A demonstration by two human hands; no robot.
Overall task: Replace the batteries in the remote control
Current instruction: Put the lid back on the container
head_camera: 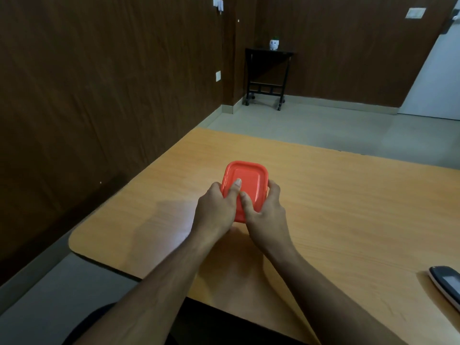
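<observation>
A small box with a red lid stands on the wooden table, in front of me. My left hand grips its left side, thumb lying on the lid. My right hand grips its right side, thumb also on the lid. The lid is on the box and what is inside is hidden. The remote control, dark with a white edge, lies at the table's right edge, partly cut off by the frame. No batteries are in view.
The table's rounded left corner and near edge are close to my body. A dark wood-panelled wall runs along the left. Far back stands a black side table on wheels with a small white pot.
</observation>
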